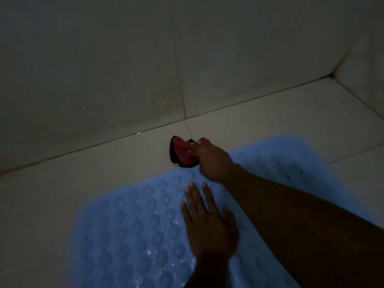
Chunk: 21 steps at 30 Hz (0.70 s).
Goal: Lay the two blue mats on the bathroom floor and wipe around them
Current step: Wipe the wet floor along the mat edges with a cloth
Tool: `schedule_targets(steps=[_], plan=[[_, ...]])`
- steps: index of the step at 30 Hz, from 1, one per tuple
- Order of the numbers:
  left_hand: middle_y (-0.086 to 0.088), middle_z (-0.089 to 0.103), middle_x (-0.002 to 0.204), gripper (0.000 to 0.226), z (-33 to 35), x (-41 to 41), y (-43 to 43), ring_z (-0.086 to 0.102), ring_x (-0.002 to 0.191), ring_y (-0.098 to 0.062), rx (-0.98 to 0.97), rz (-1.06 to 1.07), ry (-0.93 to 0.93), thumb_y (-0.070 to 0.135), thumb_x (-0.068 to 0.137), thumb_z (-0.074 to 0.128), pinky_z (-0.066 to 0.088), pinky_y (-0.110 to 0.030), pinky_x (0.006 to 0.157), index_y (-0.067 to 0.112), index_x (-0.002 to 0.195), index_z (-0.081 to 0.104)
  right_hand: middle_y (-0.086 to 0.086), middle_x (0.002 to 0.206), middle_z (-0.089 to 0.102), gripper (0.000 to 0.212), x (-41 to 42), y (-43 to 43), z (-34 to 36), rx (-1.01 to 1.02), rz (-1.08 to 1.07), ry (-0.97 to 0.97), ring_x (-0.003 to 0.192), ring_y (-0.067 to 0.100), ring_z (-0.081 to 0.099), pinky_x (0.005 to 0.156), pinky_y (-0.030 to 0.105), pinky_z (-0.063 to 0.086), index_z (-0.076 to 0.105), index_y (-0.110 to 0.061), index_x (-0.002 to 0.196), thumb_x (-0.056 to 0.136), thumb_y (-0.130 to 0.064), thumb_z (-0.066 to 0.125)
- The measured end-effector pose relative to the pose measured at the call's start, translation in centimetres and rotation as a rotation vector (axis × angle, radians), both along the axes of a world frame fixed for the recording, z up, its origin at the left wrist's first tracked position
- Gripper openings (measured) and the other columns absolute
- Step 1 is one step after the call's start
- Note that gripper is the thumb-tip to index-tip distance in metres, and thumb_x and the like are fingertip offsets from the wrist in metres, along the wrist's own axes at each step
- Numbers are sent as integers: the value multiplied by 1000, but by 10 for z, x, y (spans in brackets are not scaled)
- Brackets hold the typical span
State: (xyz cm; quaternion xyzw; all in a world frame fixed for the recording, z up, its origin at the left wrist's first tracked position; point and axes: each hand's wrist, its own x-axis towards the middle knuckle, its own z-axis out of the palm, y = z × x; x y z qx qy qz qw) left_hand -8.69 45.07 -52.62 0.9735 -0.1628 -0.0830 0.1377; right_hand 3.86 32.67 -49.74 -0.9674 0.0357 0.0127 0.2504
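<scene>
A light blue mat (pixel 133 229) with rows of round suction cups lies flat on the pale tiled floor (pixel 72 179). A second blue mat (pixel 291 161) seems to lie beside it to the right, though the boundary between them is hidden under my arm. My left hand (pixel 207 227) rests flat on the mat with its fingers straight. My right hand (pixel 212 161) reaches across beyond the mat's far edge and grips a red cloth with a black edge (pixel 180 152), which sits bunched on the floor tile.
A tiled wall (pixel 145 69) rises just behind the cloth, and a corner with a second wall (pixel 365 65) lies at the far right. Bare floor tiles (pixel 41 235) show to the left of the mat. The room is dim.
</scene>
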Motion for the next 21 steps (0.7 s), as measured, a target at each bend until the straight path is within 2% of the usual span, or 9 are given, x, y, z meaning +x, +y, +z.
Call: schedule_targets(steps=[3, 5, 8, 11, 13, 15, 17, 19, 21], plan=[[-17, 9, 171, 76, -3, -2, 5, 7, 158, -37, 33, -20, -36, 53, 99, 34, 7, -55, 125, 12, 163, 22, 14, 135, 52, 41, 5, -28, 8, -62, -128, 108, 125, 34, 55, 106, 41, 47, 56, -16, 136, 95, -15, 55], [-9, 2, 173, 72, -6, -2, 4, -2, 159, -34, 15, -115, -65, 54, 103, 26, 5, -54, 125, 20, 165, 13, 15, 127, 58, 36, 2, -66, 12, -129, -255, 143, 120, 35, 60, 101, 41, 51, 59, -16, 133, 97, -20, 54], [-5, 6, 173, 69, -10, 1, 0, 0, 160, -29, 28, -354, -116, 56, 105, 13, 9, -52, 124, 21, 165, 16, 18, 132, 60, 44, -24, -136, 22, -198, -427, 261, 122, 38, 60, 100, 45, 52, 56, -19, 140, 96, -20, 56], [-6, 11, 172, 71, -15, 14, -3, 5, 160, -25, 32, -564, -159, 55, 104, 24, 16, -49, 123, 17, 164, 20, 19, 147, 46, 46, -51, -171, 19, -144, -475, 265, 134, 38, 49, 111, 44, 41, 46, -17, 148, 102, -21, 50], [-6, 8, 172, 75, -14, 18, -3, 6, 160, -26, 53, -579, -145, 58, 103, 25, 14, -47, 124, 15, 164, 17, 19, 149, 42, 42, -53, -165, 16, -136, -458, 251, 137, 37, 44, 113, 44, 39, 48, -11, 146, 104, -17, 47], [-6, -7, 172, 80, -3, 15, -12, -8, 159, -28, 83, -563, -83, 66, 102, 13, 4, -46, 125, 16, 164, 3, 19, 146, 43, 45, -49, -154, 16, -148, -475, 232, 137, 37, 44, 110, 46, 43, 50, -10, 144, 99, -8, 51], [-5, -17, 169, 79, 2, 6, -43, -20, 156, -27, 56, -636, -22, 64, 100, 8, -2, -49, 127, 18, 162, -6, 19, 143, 46, 52, -48, -155, 16, -144, -493, 224, 134, 36, 47, 107, 45, 47, 49, -12, 146, 95, -4, 53], [-5, -4, 171, 77, -1, -11, -82, -8, 158, -28, -9, -741, -48, 59, 100, 20, 11, -53, 127, 17, 163, 7, 18, 142, 46, 53, -51, -162, 14, -143, -479, 218, 132, 35, 49, 107, 45, 47, 49, -12, 145, 93, -3, 55], [-5, 9, 171, 74, -7, -22, -106, 3, 159, -27, -46, -698, -57, 58, 100, 28, 17, -54, 125, 18, 162, 18, 18, 142, 47, 49, -56, -166, 7, -131, -444, 182, 133, 35, 47, 108, 45, 44, 52, -10, 141, 93, -4, 56]])
